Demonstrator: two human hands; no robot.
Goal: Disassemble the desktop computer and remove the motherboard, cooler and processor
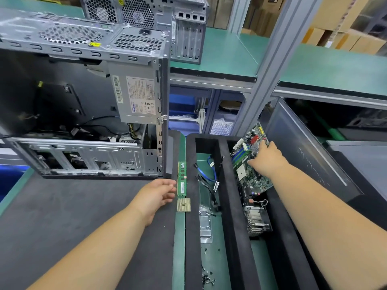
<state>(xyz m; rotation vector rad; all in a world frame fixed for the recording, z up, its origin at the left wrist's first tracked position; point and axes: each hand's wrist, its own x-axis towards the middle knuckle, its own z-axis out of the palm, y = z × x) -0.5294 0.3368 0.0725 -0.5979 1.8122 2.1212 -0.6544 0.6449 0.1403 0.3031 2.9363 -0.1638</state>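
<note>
Green motherboard (250, 164) went into the tray slot, right hand (267, 162) apparently gripping it; left hand (159, 192) hung slack-fingered; best lowered level.

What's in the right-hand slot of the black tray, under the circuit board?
The circuit board leans there, right hand on it. A finned metal cooler lies nearer the camera. The slot's floor beneath the board is hidden.
</note>
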